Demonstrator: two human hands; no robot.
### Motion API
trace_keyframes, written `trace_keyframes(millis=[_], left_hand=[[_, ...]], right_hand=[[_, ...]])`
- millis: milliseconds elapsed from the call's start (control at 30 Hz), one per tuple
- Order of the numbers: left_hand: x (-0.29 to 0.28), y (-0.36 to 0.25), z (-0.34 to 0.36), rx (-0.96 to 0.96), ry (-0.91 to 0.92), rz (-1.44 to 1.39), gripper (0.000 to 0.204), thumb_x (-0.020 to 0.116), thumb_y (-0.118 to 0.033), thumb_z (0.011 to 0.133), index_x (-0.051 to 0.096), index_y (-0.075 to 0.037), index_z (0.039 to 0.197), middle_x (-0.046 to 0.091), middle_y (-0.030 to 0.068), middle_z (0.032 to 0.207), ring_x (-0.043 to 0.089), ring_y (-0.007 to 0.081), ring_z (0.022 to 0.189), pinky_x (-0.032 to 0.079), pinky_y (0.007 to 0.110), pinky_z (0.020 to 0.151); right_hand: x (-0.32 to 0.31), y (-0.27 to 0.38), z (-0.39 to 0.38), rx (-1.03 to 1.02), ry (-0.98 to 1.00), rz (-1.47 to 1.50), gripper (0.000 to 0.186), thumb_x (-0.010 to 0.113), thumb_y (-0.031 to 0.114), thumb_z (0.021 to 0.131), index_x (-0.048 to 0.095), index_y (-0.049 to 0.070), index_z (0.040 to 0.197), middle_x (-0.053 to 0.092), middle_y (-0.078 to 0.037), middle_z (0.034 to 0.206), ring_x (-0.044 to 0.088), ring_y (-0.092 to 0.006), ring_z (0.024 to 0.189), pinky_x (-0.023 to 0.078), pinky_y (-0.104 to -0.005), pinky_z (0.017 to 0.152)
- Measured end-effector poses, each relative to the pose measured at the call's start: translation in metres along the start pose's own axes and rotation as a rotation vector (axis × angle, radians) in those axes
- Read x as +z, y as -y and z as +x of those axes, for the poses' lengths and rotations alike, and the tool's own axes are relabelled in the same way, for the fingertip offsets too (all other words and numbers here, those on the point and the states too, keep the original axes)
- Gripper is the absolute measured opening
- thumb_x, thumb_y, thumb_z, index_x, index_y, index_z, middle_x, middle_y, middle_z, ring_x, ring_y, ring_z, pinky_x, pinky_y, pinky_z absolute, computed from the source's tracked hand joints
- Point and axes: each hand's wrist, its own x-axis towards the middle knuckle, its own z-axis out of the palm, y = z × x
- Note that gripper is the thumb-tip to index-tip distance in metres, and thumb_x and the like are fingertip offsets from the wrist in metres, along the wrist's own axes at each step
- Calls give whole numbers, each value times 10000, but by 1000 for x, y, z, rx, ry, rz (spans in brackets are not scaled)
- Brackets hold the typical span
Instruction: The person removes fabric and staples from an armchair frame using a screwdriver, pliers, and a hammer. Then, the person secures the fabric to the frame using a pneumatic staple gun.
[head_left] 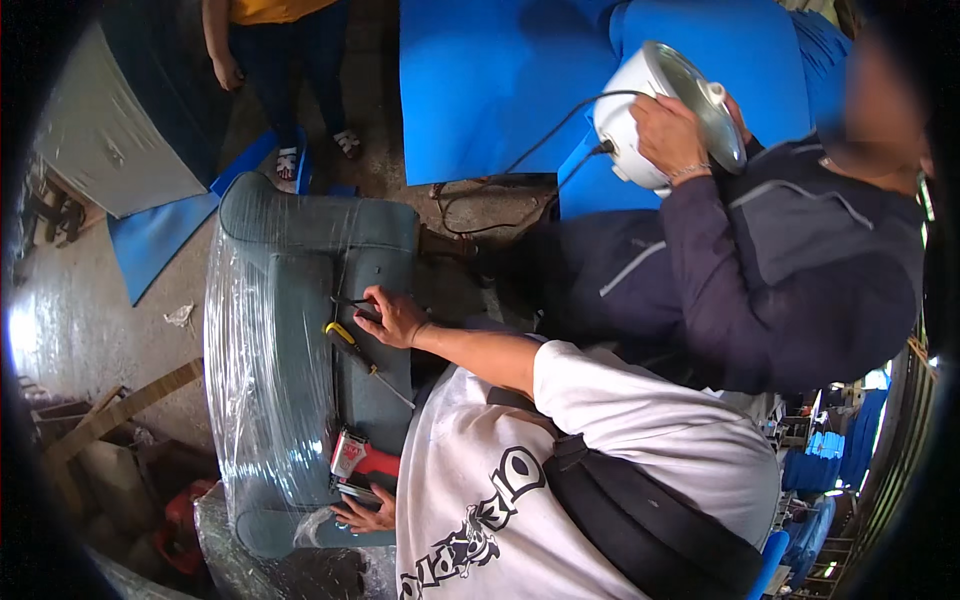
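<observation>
My right hand [390, 318] grips a small black hand tool [354, 304] over a grey-green upholstered seat piece [385, 235], partly covered in clear plastic wrap [275, 390]. A screwdriver with a yellow and black handle [344, 339] lies on the upholstery just below it. Lower down, my left hand [368, 514] is closed on the underside of a red and silver staple gun [366, 461], its grip partly hidden.
Close at right, a person in dark clothing [760, 270] holds a white rice cooker [625, 130] with a dangling black cord. Another person [280, 50] stands at upper left. Blue sheets [480, 80] fill the back; wooden boards [125, 405] lie at lower left.
</observation>
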Motion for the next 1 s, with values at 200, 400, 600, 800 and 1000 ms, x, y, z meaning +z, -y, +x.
trace_keyframes(millis=[200, 400, 600, 800, 1000], left_hand=[[-12, -15, 0, -60, 83, 16, 656, 561, -568, 734, 505, -135, 1224, 385, 106, 1350, 287, 360, 1268, 146, 607, 994], [-22, -31, 1, -118, 243, 66, 661, 579, -523, 742, 463, -123, 1255, 328, 104, 1385, 257, 340, 1286, 123, 591, 1013], [-27, -53, -1, -145, 265, 15, 685, 584, -498, 750, 415, -101, 1282, 291, 104, 1403, 210, 329, 1307, 93, 581, 1023], [-56, -84, 1, -269, -51, -241, 650, 601, -357, 816, 339, 5, 1288, 389, 185, 1277, 358, 318, 1192, 268, 397, 1006], [-72, -203, 25, -199, -339, -455, 421, 599, -208, 837, 455, 22, 1159, 483, 164, 1157, 462, 288, 1069, 347, 384, 932]], right_hand=[[-14, 2, -2, 123, 111, 73, 364, 573, 337, 819, 402, 77, 1007, 551, -104, 754, 570, -252, 657, 453, -349, 577], [-65, -25, -35, 489, 251, 470, 254, 495, 300, 864, 439, 88, 991, 535, -81, 754, 569, -188, 648, 458, -330, 542], [-152, -54, -34, 703, 524, 915, 270, 453, 293, 894, 507, 35, 837, 557, -58, 705, 524, -122, 505, 401, -250, 450], [-203, -46, -33, 831, 585, 1154, 250, 454, 287, 898, 492, 54, 816, 585, -91, 768, 554, -159, 527, 419, -263, 464], [-247, -95, -35, 687, 854, 505, 267, 522, 313, 858, 502, 69, 752, 517, -15, 634, 524, -91, 513, 396, -236, 411]])
